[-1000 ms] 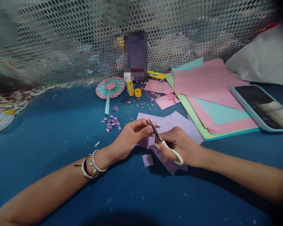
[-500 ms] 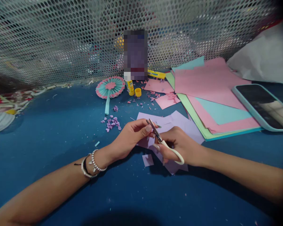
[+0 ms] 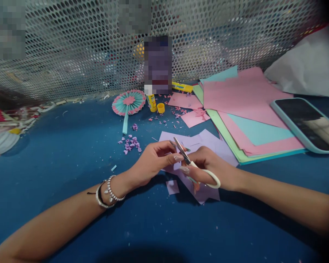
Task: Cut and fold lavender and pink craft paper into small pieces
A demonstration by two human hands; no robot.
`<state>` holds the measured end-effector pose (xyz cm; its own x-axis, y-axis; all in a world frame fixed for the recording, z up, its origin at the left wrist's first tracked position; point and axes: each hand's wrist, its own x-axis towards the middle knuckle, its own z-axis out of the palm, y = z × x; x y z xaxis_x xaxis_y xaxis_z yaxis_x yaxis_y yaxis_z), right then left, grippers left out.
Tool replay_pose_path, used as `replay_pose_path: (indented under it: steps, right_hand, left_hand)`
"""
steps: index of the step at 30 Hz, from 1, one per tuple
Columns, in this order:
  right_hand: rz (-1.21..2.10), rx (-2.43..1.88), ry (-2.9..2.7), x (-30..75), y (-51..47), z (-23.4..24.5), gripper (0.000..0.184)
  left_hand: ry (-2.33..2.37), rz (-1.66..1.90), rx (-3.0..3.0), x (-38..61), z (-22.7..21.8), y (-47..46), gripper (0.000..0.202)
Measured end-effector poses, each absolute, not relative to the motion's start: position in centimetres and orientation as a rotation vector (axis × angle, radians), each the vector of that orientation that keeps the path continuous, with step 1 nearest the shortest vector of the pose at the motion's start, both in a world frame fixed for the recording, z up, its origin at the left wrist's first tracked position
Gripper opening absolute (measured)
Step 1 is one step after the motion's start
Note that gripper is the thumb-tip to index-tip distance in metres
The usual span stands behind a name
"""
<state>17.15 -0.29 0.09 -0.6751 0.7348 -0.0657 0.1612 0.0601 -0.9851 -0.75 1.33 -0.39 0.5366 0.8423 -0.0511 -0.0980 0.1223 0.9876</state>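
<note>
Scissors [image 3: 186,158] stand with their blades spread wider than half a second ago, when they lay almost together; the white handle has swung outward with the right hand [image 3: 216,166]. That hand's grip is closed around the handle, its thumb shifted as the loops parted. The left hand [image 3: 150,160] has moved its thumb lower along the blades, fingertips drawn close together; whether they pinch a scrap, I cannot tell. This reads as the gap between two snips, so the cutting seems unfinished. Both hands hang over the purple paper [image 3: 208,140] on the table [image 3: 71,146]. A small purple square [image 3: 172,187] lies just beside it, and crumpled bits [image 3: 132,144] sit past the left hand, both unmoved.
</note>
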Motion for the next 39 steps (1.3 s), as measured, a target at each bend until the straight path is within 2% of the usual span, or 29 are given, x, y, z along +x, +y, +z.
replay_pose_path:
  steps: [9, 14, 18, 24, 31, 39]
  right_hand:
    - [1.700, -0.868, -1.880, 17.2, 0.0, 0.3, 0.020]
    - [1.480, -0.960, -1.971, 16.9, -0.5, 0.3, 0.019]
    - [1.292, -1.021, -2.053, 16.6, -0.7, 0.2, 0.018]
    - [1.202, -1.000, -2.082, 16.4, -0.8, -0.1, 0.019]
    - [1.213, -0.969, -2.098, 16.4, -0.8, -0.2, 0.019]
    - [1.406, -0.999, -2.055, 16.5, -0.7, 0.2, 0.022]
  left_hand:
    - [0.807, 0.850, 1.427, -0.6, -0.1, 1.1, 0.011]
    - [1.010, 0.925, 1.595, -0.7, -0.6, 0.2, 0.013]
    - [0.996, 0.888, 1.816, -0.8, -0.6, -0.3, 0.018]
    - [0.970, 0.909, 1.982, -0.9, -0.1, -0.4, 0.031]
    - [1.002, 0.968, 2.112, -0.8, 0.0, -0.7, 0.029]
    - [1.026, 0.996, 2.024, -1.0, -0.1, -0.8, 0.030]
